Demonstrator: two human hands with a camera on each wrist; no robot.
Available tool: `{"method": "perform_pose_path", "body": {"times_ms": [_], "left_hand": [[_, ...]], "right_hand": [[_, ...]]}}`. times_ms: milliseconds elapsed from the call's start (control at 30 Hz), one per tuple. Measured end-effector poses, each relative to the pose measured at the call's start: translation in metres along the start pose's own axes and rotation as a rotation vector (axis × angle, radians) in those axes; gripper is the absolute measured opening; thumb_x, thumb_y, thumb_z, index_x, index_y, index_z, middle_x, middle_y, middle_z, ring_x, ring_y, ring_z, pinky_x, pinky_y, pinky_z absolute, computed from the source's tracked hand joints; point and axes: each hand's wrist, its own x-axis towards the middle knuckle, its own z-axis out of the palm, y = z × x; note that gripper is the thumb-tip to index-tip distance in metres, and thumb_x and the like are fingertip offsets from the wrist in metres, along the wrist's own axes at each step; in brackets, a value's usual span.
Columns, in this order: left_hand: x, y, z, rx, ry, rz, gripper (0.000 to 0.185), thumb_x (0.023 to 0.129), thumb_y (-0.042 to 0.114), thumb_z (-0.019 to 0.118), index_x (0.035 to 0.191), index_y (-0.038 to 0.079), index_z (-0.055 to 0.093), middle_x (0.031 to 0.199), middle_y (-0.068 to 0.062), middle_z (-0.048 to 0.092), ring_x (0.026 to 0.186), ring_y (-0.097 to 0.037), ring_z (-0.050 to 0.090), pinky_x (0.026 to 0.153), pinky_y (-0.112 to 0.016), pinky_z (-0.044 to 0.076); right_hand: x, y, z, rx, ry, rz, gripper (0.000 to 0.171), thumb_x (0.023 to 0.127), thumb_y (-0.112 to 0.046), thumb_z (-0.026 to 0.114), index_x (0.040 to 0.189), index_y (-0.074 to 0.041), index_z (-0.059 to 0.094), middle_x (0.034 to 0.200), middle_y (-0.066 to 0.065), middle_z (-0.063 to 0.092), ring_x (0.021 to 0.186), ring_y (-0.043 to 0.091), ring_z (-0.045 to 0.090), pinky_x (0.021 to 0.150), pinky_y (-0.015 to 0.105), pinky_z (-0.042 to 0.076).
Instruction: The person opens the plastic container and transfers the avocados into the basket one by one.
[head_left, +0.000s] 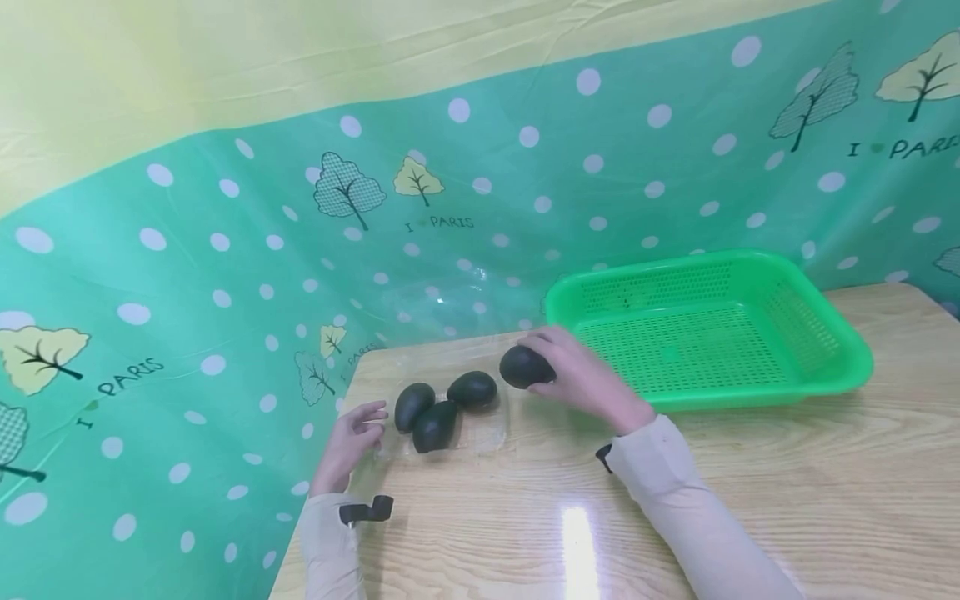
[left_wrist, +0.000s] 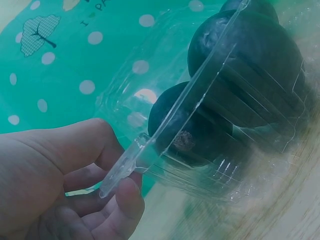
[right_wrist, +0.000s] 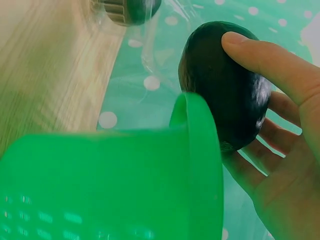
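My right hand [head_left: 573,375] grips a dark avocado [head_left: 527,367], thumb on one side and fingers on the other. In the right wrist view that avocado [right_wrist: 220,82] is beside the rim of the green basket [right_wrist: 205,150], partly behind it. At the left, a clear plastic clamshell box [head_left: 491,433] holds three more dark avocados [head_left: 435,427]. My left hand [head_left: 352,437] is at the box's left side. Close up in the left wrist view, the left hand [left_wrist: 85,180] pinches the box's clear edge [left_wrist: 122,167], with avocados [left_wrist: 190,125] behind the plastic.
The green perforated basket [head_left: 712,400] stands right of the box on the wooden table [head_left: 480,517], with no avocado visible inside. A green dotted cloth [head_left: 480,167] hangs behind and to the left. The box's raised clear lid [head_left: 442,300] leans toward the cloth.
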Motion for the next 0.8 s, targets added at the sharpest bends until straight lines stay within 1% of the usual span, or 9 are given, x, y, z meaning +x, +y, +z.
{"method": "perform_pose_path", "body": {"times_ms": [167, 300, 533, 633, 800], "left_hand": [[0.000, -0.002, 0.000, -0.003, 0.008, 0.003, 0.054, 0.089, -0.005, 0.054, 0.142, -0.001, 0.048, 0.134, -0.026, 0.055, 0.100, -0.030, 0.061, 0.070, -0.023, 0.054], [0.001, 0.000, 0.000, -0.004, 0.000, -0.004, 0.054, 0.089, -0.004, 0.054, 0.143, 0.000, 0.048, 0.134, -0.026, 0.055, 0.098, -0.029, 0.062, 0.068, -0.024, 0.053], [0.001, 0.000, 0.000, -0.009, -0.013, -0.005, 0.057, 0.089, -0.003, 0.055, 0.145, -0.001, 0.044, 0.135, -0.028, 0.053, 0.089, -0.024, 0.062, 0.067, -0.024, 0.053], [0.001, 0.001, 0.000, -0.004, -0.006, -0.005, 0.058, 0.088, -0.004, 0.055, 0.144, 0.000, 0.046, 0.134, -0.027, 0.054, 0.084, -0.023, 0.062, 0.066, -0.023, 0.052], [0.001, 0.002, 0.000, -0.005, 0.002, -0.001, 0.057, 0.086, -0.005, 0.055, 0.143, 0.001, 0.048, 0.132, -0.026, 0.056, 0.081, -0.023, 0.061, 0.065, -0.022, 0.052]], "right_hand": [[0.000, 0.005, -0.007, 0.004, -0.003, 0.031, 0.067, 0.076, -0.016, 0.085, 0.135, -0.004, 0.058, 0.135, 0.017, 0.056, 0.125, 0.032, 0.053, 0.104, 0.046, 0.048], [-0.002, 0.010, -0.011, 0.012, 0.006, 0.046, 0.066, 0.075, -0.016, 0.085, 0.135, -0.004, 0.058, 0.137, 0.016, 0.055, 0.127, 0.032, 0.051, 0.105, 0.047, 0.047], [-0.007, 0.017, -0.021, 0.018, 0.022, 0.068, 0.066, 0.076, -0.015, 0.085, 0.135, -0.003, 0.057, 0.136, 0.016, 0.055, 0.125, 0.033, 0.051, 0.104, 0.049, 0.047], [-0.009, 0.020, -0.025, 0.021, 0.022, 0.091, 0.068, 0.075, -0.016, 0.085, 0.135, -0.002, 0.057, 0.136, 0.016, 0.054, 0.126, 0.034, 0.051, 0.104, 0.051, 0.047], [-0.012, 0.024, -0.030, 0.015, 0.016, 0.130, 0.070, 0.076, -0.017, 0.085, 0.137, -0.002, 0.056, 0.138, 0.018, 0.053, 0.127, 0.036, 0.049, 0.104, 0.054, 0.046]]}}
